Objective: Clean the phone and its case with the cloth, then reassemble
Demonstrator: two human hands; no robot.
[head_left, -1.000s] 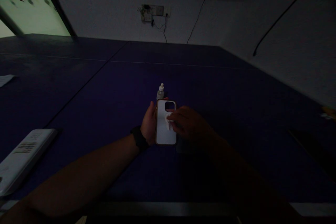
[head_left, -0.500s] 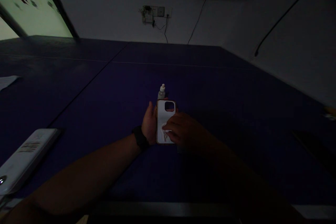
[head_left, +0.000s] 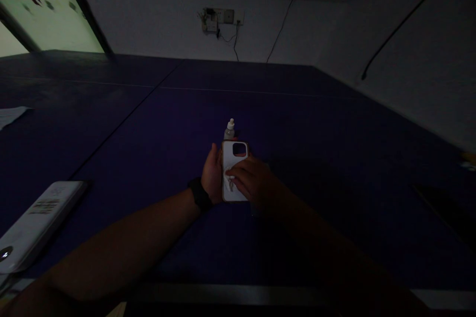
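dark blue bench (head_left: pixel 156 124) | white rectangular phone case with dark camera cut-out (head_left: pixel 235 193) lay mid-bench | left hand (head_left: pixel 212 174) clasped its left edge | right hand (head_left: pixel 253 183) pinched small white crumpled wipe (head_left: pixel 229 178) against it | small clear dropper bottle (head_left: pixel 229 130) just behind

We see a dark blue bench (head_left: pixel 148 124) with a white box (head_left: pixel 35 225) at eight o'clock and a paper sheet (head_left: pixel 9 115) at nine. At twelve, a wall socket (head_left: pixel 221 17) trails a cable (head_left: pixel 235 44); a bright panel (head_left: pixel 44 10) glows at ten.
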